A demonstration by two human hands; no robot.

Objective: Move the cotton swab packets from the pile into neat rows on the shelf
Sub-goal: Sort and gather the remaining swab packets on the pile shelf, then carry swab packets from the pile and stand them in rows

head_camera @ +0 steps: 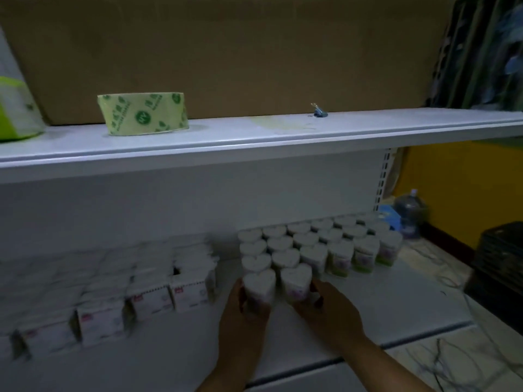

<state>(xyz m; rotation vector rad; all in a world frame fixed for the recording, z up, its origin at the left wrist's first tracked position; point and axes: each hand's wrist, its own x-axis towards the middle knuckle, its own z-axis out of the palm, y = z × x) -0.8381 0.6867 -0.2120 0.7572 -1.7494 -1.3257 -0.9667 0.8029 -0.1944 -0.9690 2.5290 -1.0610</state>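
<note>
Left hand [241, 308] grips one white, heart-topped swab packet [259, 285]. Right hand [329, 306] grips the neighbour packet [296, 281]. Both stand upright, fronting the rows [319, 240]. Labels blurred, seemingly pink-printed.

Green pack [15, 111] cut off at left edge. Boxes [147, 295] blurred, print unreadable. Left hand [240, 315] fingertips hidden behind packet [259, 287]. Clip [319, 112] too small to make out detail.

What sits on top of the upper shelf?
A green printed tape roll, a small binder clip and, at the left edge, a green-and-white pack cut off by the frame. Brown cardboard stands behind them, hiding whatever is behind it.
</note>
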